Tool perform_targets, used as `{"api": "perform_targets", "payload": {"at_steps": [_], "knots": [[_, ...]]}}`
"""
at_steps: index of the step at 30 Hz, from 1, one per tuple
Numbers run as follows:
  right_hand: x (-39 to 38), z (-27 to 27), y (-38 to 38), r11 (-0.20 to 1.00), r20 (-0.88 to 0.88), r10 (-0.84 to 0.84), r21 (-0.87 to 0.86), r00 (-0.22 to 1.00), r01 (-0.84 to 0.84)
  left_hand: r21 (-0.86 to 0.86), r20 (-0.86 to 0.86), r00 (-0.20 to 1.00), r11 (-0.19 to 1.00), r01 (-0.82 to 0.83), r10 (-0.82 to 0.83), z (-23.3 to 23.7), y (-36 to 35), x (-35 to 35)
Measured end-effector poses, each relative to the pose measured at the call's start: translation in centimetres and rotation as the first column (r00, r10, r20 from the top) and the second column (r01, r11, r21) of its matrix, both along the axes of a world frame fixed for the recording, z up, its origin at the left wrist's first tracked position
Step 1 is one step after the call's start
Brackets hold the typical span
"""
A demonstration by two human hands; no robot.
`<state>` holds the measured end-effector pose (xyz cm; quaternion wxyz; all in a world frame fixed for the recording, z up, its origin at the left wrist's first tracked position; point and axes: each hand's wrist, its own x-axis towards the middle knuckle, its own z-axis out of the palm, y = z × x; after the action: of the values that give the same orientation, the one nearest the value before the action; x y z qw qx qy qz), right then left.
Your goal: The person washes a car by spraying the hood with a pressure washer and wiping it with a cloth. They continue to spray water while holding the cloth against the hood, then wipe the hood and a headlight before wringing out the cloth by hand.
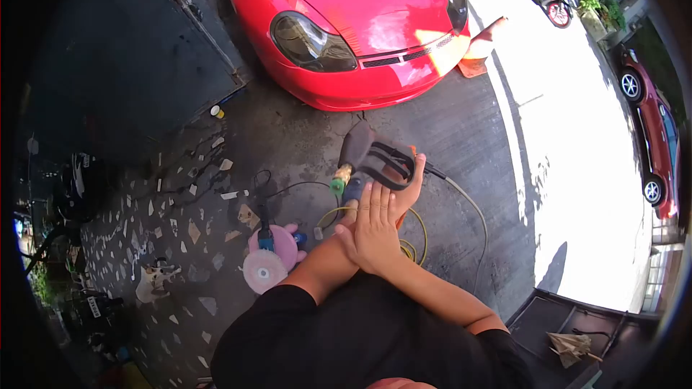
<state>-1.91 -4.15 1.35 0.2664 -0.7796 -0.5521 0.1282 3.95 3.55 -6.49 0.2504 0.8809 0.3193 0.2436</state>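
Observation:
My left hand [410, 196] reaches forward under my right hand and is closed around the handle side of a dark spray gun [358, 142]. The gun has a black trigger guard, a brass fitting and a green tip; its edges are slightly blurred. My right hand [375, 236] lies flat across my left wrist, its fingers stretched out and pointing toward the gun. Part of my left palm is hidden beneath it. A thin hose [470, 205] runs from behind the gun to the right, and a coiled yellow hose [423, 234] passes under my hands.
A red car [342, 94] faces me, with an orange cone [473, 65] at its right corner. On the floor at left are a power tool with a round pale pad [264, 272] and a pink object [282, 245]. A dark metal frame [569, 310] stands at lower right.

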Motion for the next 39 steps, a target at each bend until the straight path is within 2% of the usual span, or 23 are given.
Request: {"api": "perform_targets", "payload": {"at_steps": [1, 2, 4, 5, 7, 8, 9, 11, 13, 15, 17, 18, 19, 20, 22, 23, 24, 25, 27, 28, 32, 37, 39], "knots": [[1.2, -0.5, 3.0, 0.999, -0.057, 0.018, -0.025, 0.998, -0.019, -0.345, 0.157, 0.986, 0.939, 0.002, 0.055, -1.1, 4.6, 3.6], [4.8, 0.5, 6.5, 0.987, -0.071, 0.158, 0.047, 0.985, -0.155, -0.421, 0.489, 0.856, 0.905, 0.062, 0.169, -1.5, 9.7, 7.3], [11.7, 2.1, 8.4, 0.981, -0.525, -0.014, 0.156, 0.851, 0.113, -0.601, 0.603, 0.792, 0.709, 0.369, 0.098, -3.2, 15.6, 10.9], [13.0, 2.7, 9.1, 0.821, -0.693, -0.209, 0.259, 0.690, 0.509, -0.731, 0.497, 0.867, 0.545, 0.411, 0.013, -1.6, 16.8, 9.5], [20.8, 2.0, 8.0, 0.694, -0.461, -0.490, 0.308, 0.740, 0.651, -0.707, 0.672, 0.740, 0.265, 0.656, -0.038, -4.6, 15.8, 10.4], [24.3, 3.0, 9.0, 0.771, -0.457, -0.486, 0.177, 0.745, 0.612, -0.633, 0.756, 0.651, 0.174, 0.755, -0.074, -4.3, 15.0, 10.9], [27.1, 4.2, 9.6, 0.824, -0.450, -0.493, 0.033, 0.745, 0.566, -0.588, 0.808, 0.586, -0.031, 0.808, -0.058, -3.4, 14.1, 11.6], [31.3, 3.2, 9.3, 0.914, -0.774, -0.319, -0.098, 0.547, 0.393, -0.434, 0.855, 0.518, -0.503, 0.747, 0.032, -0.8, 12.3, 12.7], [32.8, 3.1, 10.7, 0.951, -0.920, -0.203, -0.104, 0.337, 0.290, -0.393, 0.879, 0.470, -0.689, 0.609, -0.086, -0.4, 11.3, 13.9], [34.9, 4.2, 12.0, 0.939, -0.935, -0.341, -0.336, 0.093, 0.073, -0.405, 0.837, 0.547, -0.676, 0.615, -0.004, 0.6, 11.4, 13.4], [34.8, 3.4, 14.5, 0.940, -0.905, -0.336, -0.339, 0.261, 0.035, -0.538, 0.785, 0.597, -0.662, 0.521, -0.168, -1.3, 12.5, 14.4], [34.9, 2.4, 15.3, 0.941, -0.894, -0.332, -0.335, 0.301, 0.044, -0.514, 0.830, 0.530, -0.609, 0.605, -0.174, -2.9, 13.1, 15.4], [35.2, 1.2, 15.8, 0.945, -0.882, -0.322, -0.324, 0.344, 0.054, -0.687, 0.700, 0.647, -0.533, 0.494, -0.302, -4.7, 13.6, 15.2], [35.5, 0.4, 16.6, 0.940, -0.846, -0.337, -0.327, 0.414, 0.098, -0.806, 0.576, 0.734, -0.403, 0.435, -0.360, -4.7, 16.2, 13.8], [38.6, -2.9, 16.3, 0.918, -0.761, -0.394, -0.357, 0.515, 0.175, -0.972, 0.206, 0.630, -0.082, 0.220, -0.749, -9.7, 18.6, 12.9], [41.0, -4.4, 16.0, 0.901, -0.713, -0.430, -0.377, 0.554, 0.214, -0.992, 0.101, 0.760, -0.011, 0.122, -0.642, -12.1, 18.7, 11.1], [43.3, -5.8, 15.3, 0.874, -0.624, -0.472, -0.426, 0.623, 0.236, -0.990, 0.138, 0.907, -0.072, 0.119, -0.399, -11.2, 20.5, 9.5], [45.7, -7.6, 14.2, 0.844, -0.530, -0.508, -0.463, 0.679, 0.271, -0.999, 0.011, 0.960, 0.032, 0.021, -0.279, -10.1, 22.5, 8.6], [51.1, -13.9, 9.4, 0.727, -0.386, -0.664, -0.535, 0.641, 0.430, -0.940, -0.332, 0.943, 0.082, -0.331, -0.008, -9.2, 25.1, 6.7], [53.0, -15.8, 7.4, 0.740, -0.355, -0.663, -0.446, 0.659, 0.504, -0.872, -0.368, 0.920, 0.294, -0.392, 0.136, -9.1, 26.0, 5.4], [57.8, -19.9, -0.2, 0.622, -0.232, -0.782, -0.348, 0.578, 0.701, -0.616, -0.477, 0.718, 0.389, -0.685, 0.508, -10.6, 29.8, 1.1], [59.2, -17.9, -3.3, 0.591, -0.234, -0.805, -0.390, 0.545, 0.706, -0.426, -0.739, 0.637, 0.580, -0.694, 0.220, -12.7, 33.4, 0.3], [59.2, -16.5, -4.0, 0.625, -0.291, -0.781, -0.380, 0.553, 0.682, -0.463, -0.764, 0.625, 0.539, -0.703, 0.161, -12.7, 34.1, 2.3]]}}
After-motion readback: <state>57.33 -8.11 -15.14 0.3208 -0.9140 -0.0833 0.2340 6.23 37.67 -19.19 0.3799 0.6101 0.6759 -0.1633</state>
